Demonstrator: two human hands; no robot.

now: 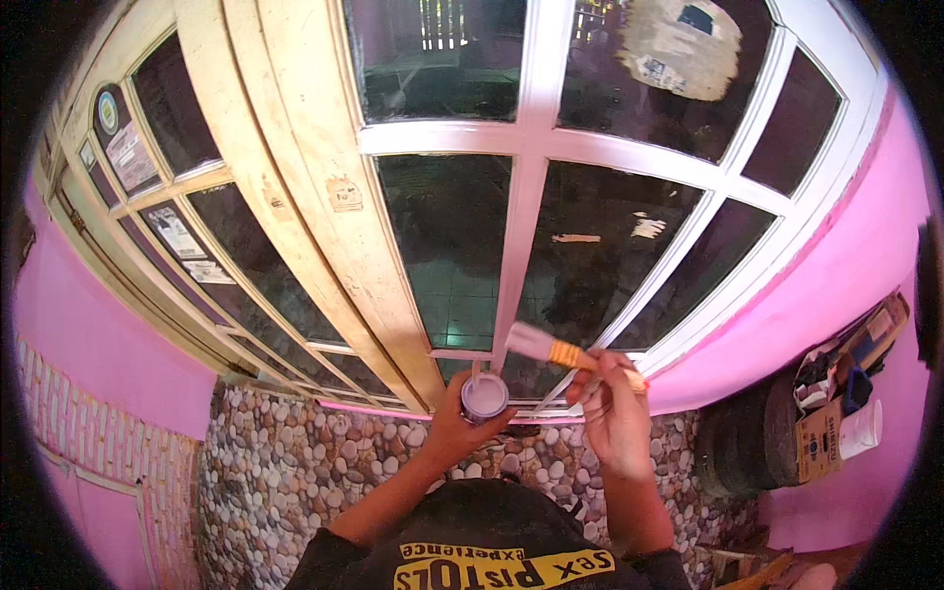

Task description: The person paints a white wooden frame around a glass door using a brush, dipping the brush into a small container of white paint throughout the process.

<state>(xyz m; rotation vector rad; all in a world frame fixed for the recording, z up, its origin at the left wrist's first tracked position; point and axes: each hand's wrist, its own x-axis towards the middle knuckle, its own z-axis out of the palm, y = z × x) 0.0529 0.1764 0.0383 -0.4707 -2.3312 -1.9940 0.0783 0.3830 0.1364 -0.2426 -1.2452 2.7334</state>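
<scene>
My left hand (454, 423) is wrapped round a small can of pale paint (484, 398), which has a narrow stick or handle standing in it. My right hand (615, 413) grips a paintbrush (565, 356) with an orange handle, its pale, paint-covered head pointing left, above and right of the can. Behind both hands stands a glazed door frame (536, 138), glossy white-pink at the centre and right, with smears on some panes. Its left part (285, 197) is cream with worn patches.
Pink walls (108, 383) flank the door. The floor (275, 462) has a pebble pattern. At the lower right are stacked dark tyres (733, 457), a cardboard box (816, 447), a white bucket (861, 428) and assorted items. Stickers (182, 236) sit on left panes.
</scene>
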